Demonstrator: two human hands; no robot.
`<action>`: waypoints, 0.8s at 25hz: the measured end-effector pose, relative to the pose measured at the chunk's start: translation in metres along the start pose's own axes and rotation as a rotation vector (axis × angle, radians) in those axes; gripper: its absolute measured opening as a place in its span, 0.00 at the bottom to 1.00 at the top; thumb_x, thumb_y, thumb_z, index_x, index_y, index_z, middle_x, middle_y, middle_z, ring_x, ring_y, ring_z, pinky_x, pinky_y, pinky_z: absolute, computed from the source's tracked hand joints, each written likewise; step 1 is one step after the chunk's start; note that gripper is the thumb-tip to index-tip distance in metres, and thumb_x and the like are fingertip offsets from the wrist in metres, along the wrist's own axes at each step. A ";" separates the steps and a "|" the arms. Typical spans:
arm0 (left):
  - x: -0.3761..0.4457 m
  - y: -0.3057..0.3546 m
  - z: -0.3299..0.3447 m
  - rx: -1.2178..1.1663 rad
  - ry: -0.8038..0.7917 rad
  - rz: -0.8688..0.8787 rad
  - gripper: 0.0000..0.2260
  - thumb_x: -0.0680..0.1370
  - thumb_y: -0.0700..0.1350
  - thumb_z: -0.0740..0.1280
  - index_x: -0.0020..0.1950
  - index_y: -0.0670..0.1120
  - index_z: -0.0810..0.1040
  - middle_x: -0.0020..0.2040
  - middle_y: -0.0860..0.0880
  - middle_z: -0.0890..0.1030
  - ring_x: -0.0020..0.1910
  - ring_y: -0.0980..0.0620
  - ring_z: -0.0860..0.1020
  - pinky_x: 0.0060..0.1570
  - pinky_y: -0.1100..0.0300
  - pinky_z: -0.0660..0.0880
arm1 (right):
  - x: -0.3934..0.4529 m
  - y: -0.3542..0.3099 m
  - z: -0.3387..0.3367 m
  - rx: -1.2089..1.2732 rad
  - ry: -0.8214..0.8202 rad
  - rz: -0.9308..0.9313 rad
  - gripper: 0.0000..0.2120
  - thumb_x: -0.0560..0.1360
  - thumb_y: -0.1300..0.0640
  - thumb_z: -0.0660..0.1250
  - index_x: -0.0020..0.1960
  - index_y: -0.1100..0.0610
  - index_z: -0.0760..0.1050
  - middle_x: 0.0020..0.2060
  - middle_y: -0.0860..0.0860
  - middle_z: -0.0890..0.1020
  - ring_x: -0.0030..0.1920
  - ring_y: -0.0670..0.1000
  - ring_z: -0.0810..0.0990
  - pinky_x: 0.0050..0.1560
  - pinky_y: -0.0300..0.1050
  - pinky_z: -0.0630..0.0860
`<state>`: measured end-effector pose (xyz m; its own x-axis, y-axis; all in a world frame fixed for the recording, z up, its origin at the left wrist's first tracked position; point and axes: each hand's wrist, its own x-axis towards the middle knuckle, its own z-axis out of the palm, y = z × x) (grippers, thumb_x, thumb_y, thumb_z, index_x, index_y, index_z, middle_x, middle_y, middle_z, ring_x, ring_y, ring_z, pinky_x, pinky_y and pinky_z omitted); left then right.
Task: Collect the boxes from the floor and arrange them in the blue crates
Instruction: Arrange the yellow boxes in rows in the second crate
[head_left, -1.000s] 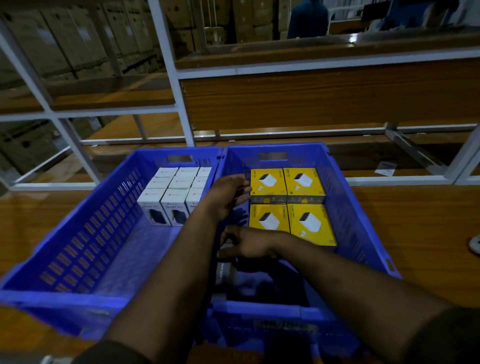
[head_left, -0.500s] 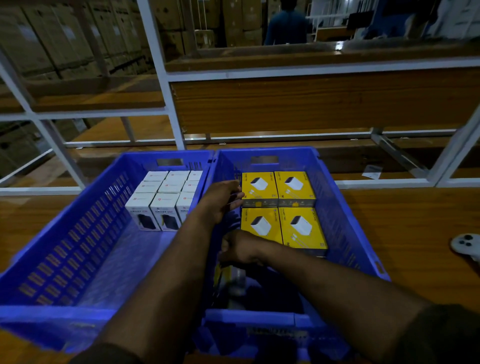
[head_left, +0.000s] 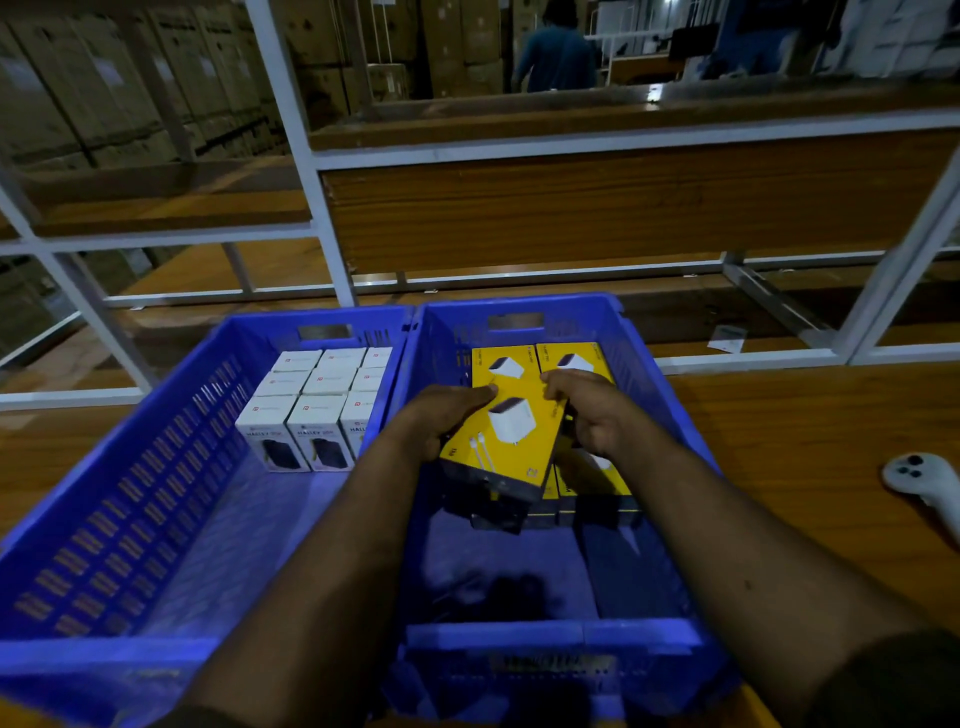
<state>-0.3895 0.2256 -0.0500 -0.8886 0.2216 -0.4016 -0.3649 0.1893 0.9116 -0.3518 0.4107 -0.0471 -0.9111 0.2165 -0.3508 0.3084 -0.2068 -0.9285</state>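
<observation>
Here both hands, left (head_left: 445, 415) and right (head_left: 589, 410), grip a tilted yellow box (head_left: 506, 436) above the right blue crate (head_left: 644, 353).

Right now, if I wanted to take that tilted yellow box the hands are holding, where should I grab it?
Grab the yellow box by its two long side edges, coming from above, probably. It is flat and wide, tilted over the other yellow boxes in the right blue crate, so its sides are free. The left hand and right hand already hold it that way.
</observation>
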 end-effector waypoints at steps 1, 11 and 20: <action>0.001 -0.002 0.000 0.018 -0.040 -0.012 0.37 0.66 0.58 0.79 0.68 0.40 0.76 0.65 0.41 0.78 0.64 0.38 0.77 0.62 0.43 0.75 | 0.001 0.000 0.000 0.036 0.008 -0.004 0.11 0.75 0.67 0.62 0.44 0.54 0.79 0.40 0.53 0.78 0.39 0.54 0.75 0.39 0.45 0.73; -0.011 0.006 0.004 -0.137 -0.021 -0.045 0.16 0.82 0.49 0.64 0.61 0.38 0.78 0.61 0.36 0.80 0.49 0.40 0.80 0.53 0.43 0.78 | -0.003 -0.001 -0.002 0.147 -0.105 0.086 0.13 0.79 0.45 0.65 0.53 0.54 0.79 0.48 0.56 0.84 0.47 0.56 0.82 0.54 0.55 0.79; -0.028 0.014 0.011 -0.459 -0.379 -0.314 0.18 0.84 0.51 0.55 0.58 0.39 0.78 0.49 0.31 0.82 0.24 0.52 0.80 0.23 0.65 0.78 | 0.000 -0.002 -0.005 0.281 -0.239 -0.114 0.19 0.73 0.56 0.73 0.62 0.48 0.76 0.61 0.54 0.80 0.64 0.55 0.76 0.54 0.60 0.80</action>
<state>-0.3663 0.2328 -0.0268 -0.5925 0.5584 -0.5806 -0.7458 -0.1078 0.6574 -0.3514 0.4156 -0.0461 -0.9835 0.0313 -0.1779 0.1445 -0.4548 -0.8788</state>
